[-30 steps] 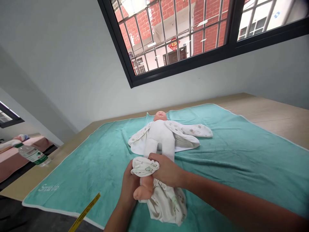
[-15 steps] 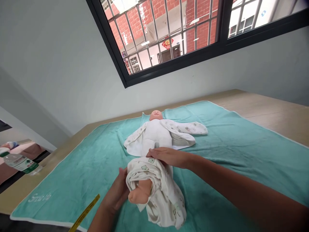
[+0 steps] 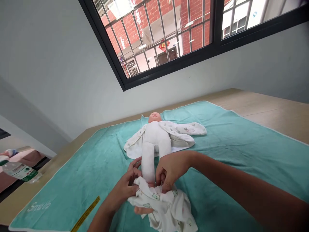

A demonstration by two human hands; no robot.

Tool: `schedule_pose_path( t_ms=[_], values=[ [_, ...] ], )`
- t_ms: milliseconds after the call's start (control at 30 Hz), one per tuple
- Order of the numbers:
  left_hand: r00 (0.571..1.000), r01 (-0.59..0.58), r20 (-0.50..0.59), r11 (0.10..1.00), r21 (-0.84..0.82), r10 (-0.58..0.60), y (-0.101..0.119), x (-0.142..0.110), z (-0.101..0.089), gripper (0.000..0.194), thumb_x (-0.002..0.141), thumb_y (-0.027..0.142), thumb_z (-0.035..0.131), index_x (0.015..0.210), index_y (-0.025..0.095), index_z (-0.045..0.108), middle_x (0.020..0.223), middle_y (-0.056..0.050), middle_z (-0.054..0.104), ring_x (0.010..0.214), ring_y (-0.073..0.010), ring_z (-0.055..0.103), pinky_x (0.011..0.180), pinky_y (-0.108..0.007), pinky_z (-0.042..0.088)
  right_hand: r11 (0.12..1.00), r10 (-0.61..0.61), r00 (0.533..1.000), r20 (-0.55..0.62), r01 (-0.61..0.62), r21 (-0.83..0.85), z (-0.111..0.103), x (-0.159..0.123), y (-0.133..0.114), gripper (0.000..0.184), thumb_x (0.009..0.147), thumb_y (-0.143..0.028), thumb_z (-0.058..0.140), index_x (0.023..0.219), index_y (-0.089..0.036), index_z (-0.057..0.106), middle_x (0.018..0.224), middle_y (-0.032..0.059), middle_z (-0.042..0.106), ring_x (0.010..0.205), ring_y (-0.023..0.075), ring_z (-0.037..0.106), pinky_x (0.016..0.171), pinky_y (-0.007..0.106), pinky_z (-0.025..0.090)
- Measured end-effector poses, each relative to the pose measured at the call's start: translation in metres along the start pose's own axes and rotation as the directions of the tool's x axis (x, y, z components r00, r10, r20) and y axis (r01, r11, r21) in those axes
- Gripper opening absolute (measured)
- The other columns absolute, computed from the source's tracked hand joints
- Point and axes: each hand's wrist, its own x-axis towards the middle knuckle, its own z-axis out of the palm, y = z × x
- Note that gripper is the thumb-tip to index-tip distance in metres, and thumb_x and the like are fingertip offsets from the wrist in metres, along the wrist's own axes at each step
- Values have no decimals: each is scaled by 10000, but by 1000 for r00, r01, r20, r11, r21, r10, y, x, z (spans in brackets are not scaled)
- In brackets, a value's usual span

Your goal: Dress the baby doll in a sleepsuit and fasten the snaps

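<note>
Doll: lies on its back on the teal towel (image 3: 79, 180), head toward the wall, both white cloth legs of the doll (image 3: 156, 135) pointing at the person.
Patterned garment: the white patterned garment (image 3: 171, 209) sits crumpled around the lower end of one leg, a bare foot (image 3: 143, 210) showing at its near edge.
Snag risk: the folds are bunched, so the foot could catch in them and the cloth twist round the ankle.
Drag risk: a hard one-sided tug by the right hand (image 3: 167, 172) could slide the doll and ruck up the open jacket (image 3: 136, 140) spread beneath it.
Right hand pose: wrist bent, forearm coming in from the right, fingers curled down and pinching the garment's upper edge beside the other leg.
Left hand pose: the left hand (image 3: 126, 185) reaches up from below, fingers bent and spread beside the leg, thumb against the cloth; whether it truly grips is hard to tell, as the folds hide the contact.
Near edge: a yellow strip (image 3: 85, 213) shows left of the left forearm.
</note>
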Motion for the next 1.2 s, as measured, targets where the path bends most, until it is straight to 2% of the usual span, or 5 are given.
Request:
schedule_pose_path(
  t_ms=[133,267,600,800,1200],
  values=[
    [998,66,7,992,111,-67,22,0,6,169,747,317,716,745,195,599,1584,3,123,1444,-335,135,1085,-434,345,991,-15,999,40,20,-135,2,0,-3,279,642,-384,720,824,-196,622,753,-50,608,680,124,545,583,233,373],
    [996,82,-57,983,165,-74,33,3,11,161,817,333,632,756,196,573,1539,-44,293,1385,-303,307,1051,-405,381,956,-40,971,-235,-31,-293,7,3,3,163,663,-317,642,740,-203,554,701,-44,553,610,120,489,534,251,332],
    [922,39,-359,885,464,148,3,53,12,170,879,360,513,858,198,560,942,-41,649,837,-179,590,758,-315,470,748,-140,554,-821,-484,-454,33,29,31,271,739,-306,624,985,-194,643,1420,149,402,1318,426,274,988,599,241],
    [955,-179,-109,831,527,275,-2,76,2,298,904,321,486,1186,226,512,1478,-89,388,1349,-216,379,1089,-400,340,697,-108,602,-791,-521,-492,24,21,29,263,778,-269,592,1029,-192,598,1250,166,513,1116,354,478,852,448,418],
    [983,-35,-60,499,866,173,11,116,-7,175,855,242,474,1005,202,555,935,-76,669,892,-222,628,806,-332,468,580,-132,596,-792,-601,-550,-13,26,60,144,847,-100,438,924,-158,545,862,95,604,792,227,560,703,317,398]
  ],
)
